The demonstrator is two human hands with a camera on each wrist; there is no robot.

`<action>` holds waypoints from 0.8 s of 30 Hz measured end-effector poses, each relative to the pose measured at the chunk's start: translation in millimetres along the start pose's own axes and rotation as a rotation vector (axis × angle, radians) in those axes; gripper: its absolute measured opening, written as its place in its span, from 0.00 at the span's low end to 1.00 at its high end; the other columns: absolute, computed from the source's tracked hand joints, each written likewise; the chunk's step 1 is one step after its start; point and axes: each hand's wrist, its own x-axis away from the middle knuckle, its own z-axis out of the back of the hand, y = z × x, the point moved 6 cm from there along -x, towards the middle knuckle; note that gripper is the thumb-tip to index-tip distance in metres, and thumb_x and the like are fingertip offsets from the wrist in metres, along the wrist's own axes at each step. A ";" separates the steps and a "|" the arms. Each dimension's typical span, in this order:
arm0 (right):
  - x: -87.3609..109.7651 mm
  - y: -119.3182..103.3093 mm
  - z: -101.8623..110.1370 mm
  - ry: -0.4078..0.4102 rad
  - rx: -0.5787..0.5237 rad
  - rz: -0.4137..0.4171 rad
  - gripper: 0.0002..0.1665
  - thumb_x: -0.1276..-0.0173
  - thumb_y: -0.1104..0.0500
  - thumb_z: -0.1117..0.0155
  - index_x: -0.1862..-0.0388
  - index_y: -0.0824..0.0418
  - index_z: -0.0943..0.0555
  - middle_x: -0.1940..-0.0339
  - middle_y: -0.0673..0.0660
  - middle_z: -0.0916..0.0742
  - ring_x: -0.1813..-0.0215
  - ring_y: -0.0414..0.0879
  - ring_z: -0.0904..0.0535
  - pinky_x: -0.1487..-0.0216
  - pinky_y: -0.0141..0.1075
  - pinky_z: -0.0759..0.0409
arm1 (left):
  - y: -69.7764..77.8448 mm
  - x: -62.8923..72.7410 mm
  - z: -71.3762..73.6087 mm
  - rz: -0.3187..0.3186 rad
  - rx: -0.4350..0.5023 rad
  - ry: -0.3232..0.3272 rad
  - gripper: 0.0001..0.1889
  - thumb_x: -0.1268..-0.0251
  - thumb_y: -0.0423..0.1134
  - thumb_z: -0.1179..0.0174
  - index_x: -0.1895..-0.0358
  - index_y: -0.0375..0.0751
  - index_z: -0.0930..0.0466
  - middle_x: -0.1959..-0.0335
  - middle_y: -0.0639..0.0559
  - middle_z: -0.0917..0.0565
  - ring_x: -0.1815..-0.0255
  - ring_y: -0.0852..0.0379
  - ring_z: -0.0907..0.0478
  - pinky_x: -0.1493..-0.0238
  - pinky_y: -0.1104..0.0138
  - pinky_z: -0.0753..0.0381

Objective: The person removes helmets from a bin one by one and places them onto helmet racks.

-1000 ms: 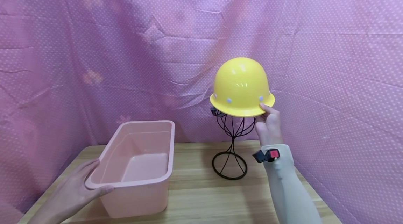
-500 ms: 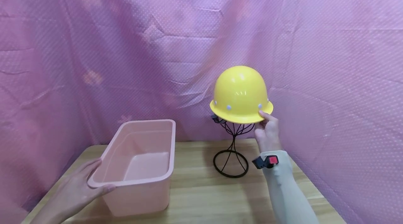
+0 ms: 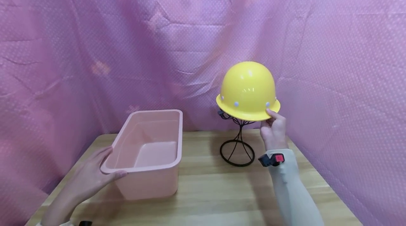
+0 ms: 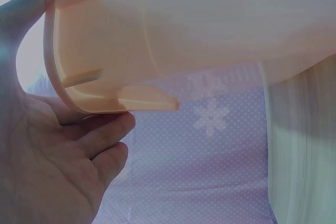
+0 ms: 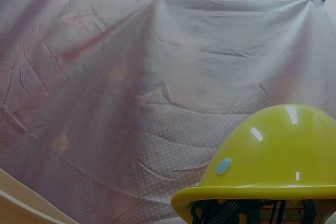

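Observation:
A yellow hard hat sits low over the top of a black wire stand, hiding most of its cage. My right hand pinches the hat's brim at the near right, thumb on the outside and fingers underneath. The right wrist view shows the hat from the side, dark straps hanging inside. On the left, my left hand grips the near left corner of a pink plastic basin. Close up in the left wrist view, its fingers curl against the basin's rim.
The wooden table carries both the basin and the stand. A pink dotted cloth hangs behind and on both sides, close to the table's edges. A wrist camera sits on the right wrist.
My right hand has brought the hard hat down over the wire stand, covering more of its cage. The head view has shifted, moving the scene upward. The left hand keeps its grip on the basin.

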 end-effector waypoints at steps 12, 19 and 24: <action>-0.8 10.5 26.1 0.076 -0.065 -0.047 0.42 0.36 0.82 0.46 0.26 0.56 0.30 0.39 0.53 0.16 0.30 0.39 0.24 0.29 0.29 0.24 | -1.1 -5.3 1.4 -0.002 -0.014 -0.001 0.54 0.50 0.63 0.26 0.26 0.31 0.35 0.27 0.31 0.31 0.29 0.25 0.33 0.37 0.31 0.33; -4.1 11.1 27.1 0.089 -0.038 -0.036 0.37 0.37 0.82 0.45 0.31 0.58 0.27 0.43 0.54 0.15 0.34 0.42 0.21 0.31 0.30 0.22 | -0.3 -11.1 1.5 -0.023 -0.014 0.017 0.54 0.50 0.62 0.25 0.26 0.30 0.35 0.29 0.29 0.30 0.31 0.24 0.32 0.39 0.31 0.31; -3.2 10.4 33.6 0.127 -0.003 -0.026 0.34 0.39 0.82 0.41 0.36 0.60 0.24 0.48 0.54 0.14 0.41 0.43 0.18 0.37 0.30 0.18 | -1.7 -9.1 0.4 -0.040 0.000 0.020 0.53 0.51 0.61 0.24 0.27 0.29 0.34 0.30 0.29 0.29 0.32 0.24 0.31 0.39 0.31 0.31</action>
